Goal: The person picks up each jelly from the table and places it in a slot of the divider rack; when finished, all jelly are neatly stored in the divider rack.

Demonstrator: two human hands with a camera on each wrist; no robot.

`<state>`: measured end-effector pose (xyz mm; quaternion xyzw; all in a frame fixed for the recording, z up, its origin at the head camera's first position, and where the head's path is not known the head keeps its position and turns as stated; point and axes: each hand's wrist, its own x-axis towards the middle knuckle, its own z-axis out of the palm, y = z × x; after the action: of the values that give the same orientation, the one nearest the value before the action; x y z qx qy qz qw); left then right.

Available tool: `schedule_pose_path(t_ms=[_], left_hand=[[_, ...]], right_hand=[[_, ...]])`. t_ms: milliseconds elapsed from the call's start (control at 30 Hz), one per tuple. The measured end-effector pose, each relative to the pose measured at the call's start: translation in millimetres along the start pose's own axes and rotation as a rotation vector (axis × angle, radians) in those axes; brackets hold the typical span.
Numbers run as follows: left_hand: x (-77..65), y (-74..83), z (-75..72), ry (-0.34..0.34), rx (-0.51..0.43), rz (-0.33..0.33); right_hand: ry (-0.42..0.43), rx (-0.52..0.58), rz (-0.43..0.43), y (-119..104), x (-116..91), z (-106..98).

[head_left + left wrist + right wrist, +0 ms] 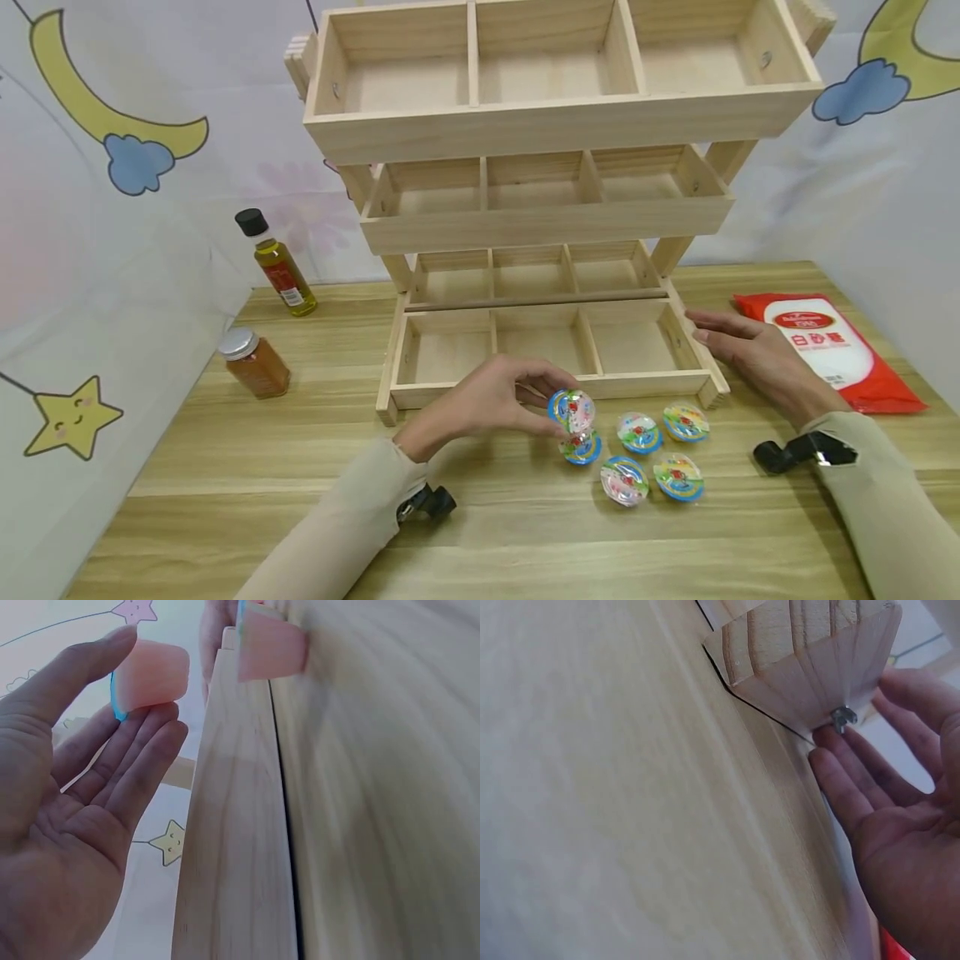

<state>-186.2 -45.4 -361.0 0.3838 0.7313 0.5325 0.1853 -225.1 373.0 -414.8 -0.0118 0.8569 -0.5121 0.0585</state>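
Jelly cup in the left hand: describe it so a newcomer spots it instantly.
Find the tiered wooden rack. Just in front of its lowest tray, the left hand holds a small jelly cup with a blue-rimmed lid. Only this one is gripped; the five similar cups rest on the table.

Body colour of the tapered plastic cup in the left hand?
Pink cup body, clearest in the left wrist view.

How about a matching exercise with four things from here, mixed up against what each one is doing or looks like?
1. left hand
2. olive-yellow oil bottle
3. brown-orange jar
4. white sugar bag

A. has a silver lid
B. red and white packaging
C. has a black cap
D. holding a jelly cup

Pairs: 1-D, 2-C, 3-A, 4-B.
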Motion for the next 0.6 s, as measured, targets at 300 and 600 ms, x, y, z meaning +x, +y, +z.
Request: schedule_pose_path(t_ms=[300,600], left_hand=[[35.9,0.8,7.1,0.059,-0.027,0.03],[67.8,-0.7,10.9,0.104,-0.049,0.042]], right_hand=[[0.006,-0.005,0.002,1,-1,1],[0.008,-0.039,0.02,-2,-1,1]])
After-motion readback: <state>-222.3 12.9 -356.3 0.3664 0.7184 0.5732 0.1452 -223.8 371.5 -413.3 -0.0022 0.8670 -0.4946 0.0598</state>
